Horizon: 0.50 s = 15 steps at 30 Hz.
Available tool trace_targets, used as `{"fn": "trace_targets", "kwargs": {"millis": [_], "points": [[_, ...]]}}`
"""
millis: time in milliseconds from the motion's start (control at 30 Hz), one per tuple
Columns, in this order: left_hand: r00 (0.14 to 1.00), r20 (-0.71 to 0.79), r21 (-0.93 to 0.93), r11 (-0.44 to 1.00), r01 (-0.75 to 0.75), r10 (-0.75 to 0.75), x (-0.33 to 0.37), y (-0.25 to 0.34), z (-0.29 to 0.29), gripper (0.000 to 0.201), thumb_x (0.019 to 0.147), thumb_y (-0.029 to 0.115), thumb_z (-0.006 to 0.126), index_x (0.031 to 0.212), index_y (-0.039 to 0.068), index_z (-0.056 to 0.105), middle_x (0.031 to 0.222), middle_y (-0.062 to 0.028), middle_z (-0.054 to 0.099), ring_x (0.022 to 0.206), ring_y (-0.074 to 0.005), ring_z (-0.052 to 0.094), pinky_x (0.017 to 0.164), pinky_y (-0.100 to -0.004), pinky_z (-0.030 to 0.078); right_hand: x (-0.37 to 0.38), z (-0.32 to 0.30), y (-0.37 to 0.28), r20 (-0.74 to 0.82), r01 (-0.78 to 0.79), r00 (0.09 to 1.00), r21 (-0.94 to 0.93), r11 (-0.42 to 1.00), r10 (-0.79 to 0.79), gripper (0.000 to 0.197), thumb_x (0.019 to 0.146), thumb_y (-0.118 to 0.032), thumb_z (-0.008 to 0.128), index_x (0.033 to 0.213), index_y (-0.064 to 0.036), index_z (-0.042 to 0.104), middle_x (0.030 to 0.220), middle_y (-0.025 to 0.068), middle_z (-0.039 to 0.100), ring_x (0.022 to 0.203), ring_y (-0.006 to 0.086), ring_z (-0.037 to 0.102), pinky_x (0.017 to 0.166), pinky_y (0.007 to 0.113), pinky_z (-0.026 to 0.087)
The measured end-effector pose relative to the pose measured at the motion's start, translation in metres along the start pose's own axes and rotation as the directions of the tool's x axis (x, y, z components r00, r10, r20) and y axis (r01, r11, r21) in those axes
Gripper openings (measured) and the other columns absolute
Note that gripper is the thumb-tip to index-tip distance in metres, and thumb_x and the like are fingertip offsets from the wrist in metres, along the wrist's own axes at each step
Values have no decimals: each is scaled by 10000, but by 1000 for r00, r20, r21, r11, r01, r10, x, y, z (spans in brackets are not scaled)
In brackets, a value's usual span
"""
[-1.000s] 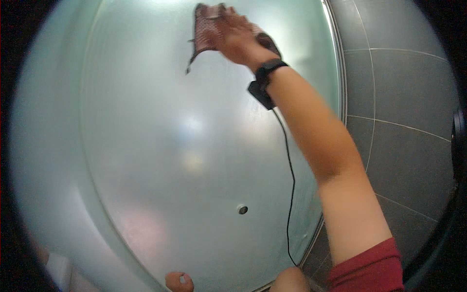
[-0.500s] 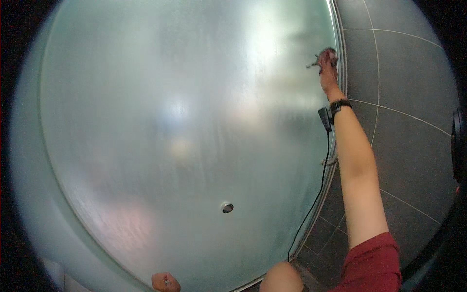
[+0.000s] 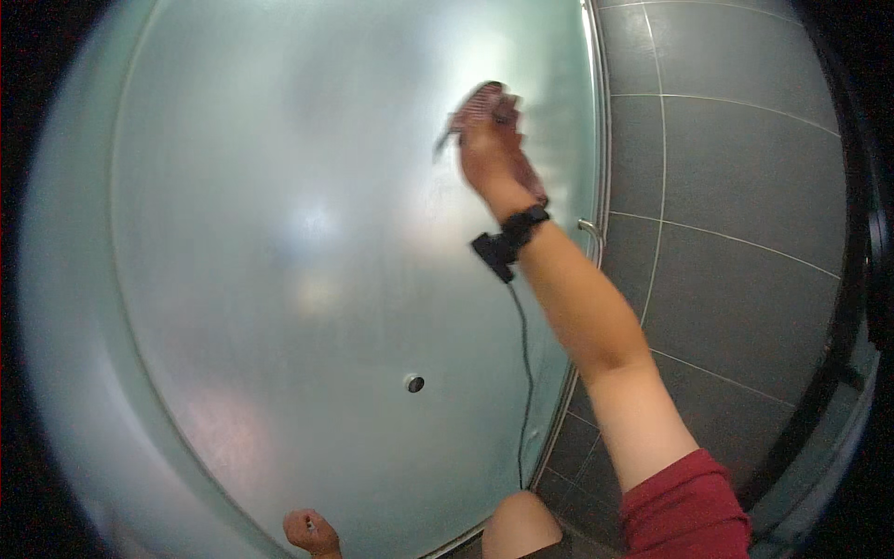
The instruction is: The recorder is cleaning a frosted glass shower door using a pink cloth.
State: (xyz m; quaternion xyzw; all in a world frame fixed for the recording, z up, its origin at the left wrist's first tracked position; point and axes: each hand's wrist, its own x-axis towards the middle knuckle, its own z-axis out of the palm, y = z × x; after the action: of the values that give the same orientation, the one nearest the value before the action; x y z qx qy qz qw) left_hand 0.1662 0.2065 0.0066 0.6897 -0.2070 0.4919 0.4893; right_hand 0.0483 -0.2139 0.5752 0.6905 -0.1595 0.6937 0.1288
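Observation:
A large frosted glass panel stands in front of me. Against its upper part is my right hand, its fingers closed on a dark reddish striped cloth; motion smears both. One thin corner of the cloth sticks out to the left of the fingers, and more of it hangs by the wrist. Low at the left, my left hand is curled into a fist near the bottom of the glass. A small pale spot shows in the fist, too small to make out.
A black strap with a small box is on my right wrist, and a black cable trails down from it. A metal handle is at the glass's right edge, beside grey wall tiles. A round knob sits low on the glass.
My right hand has swept left with the cloth, from the glass's right edge toward its middle. My left fist stays low, and the whole view has shifted slightly.

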Motion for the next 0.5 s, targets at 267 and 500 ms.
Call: {"fn": "trace_targets", "kwargs": {"millis": [267,500], "points": [[999,37,34,999,-34,33,-11,3,-6,197,786,105,575,616,73,480,588,-78,447,579,-275,425,560,-398,319,-21,-29,-218,25,292,955,83,953,-295,674,987,-439,307,1464,27,215,1506,308,158,1397,490,137,1097,638,157],[997,54,-67,996,53,-49,-13,24,1,152,782,124,577,650,52,555,628,-103,526,589,-314,477,607,-444,367,-130,-11,-340,-248,568,818,492,660,-519,546,878,-319,503,1323,-5,469,1427,279,334,1343,459,267,1084,599,208]]}}
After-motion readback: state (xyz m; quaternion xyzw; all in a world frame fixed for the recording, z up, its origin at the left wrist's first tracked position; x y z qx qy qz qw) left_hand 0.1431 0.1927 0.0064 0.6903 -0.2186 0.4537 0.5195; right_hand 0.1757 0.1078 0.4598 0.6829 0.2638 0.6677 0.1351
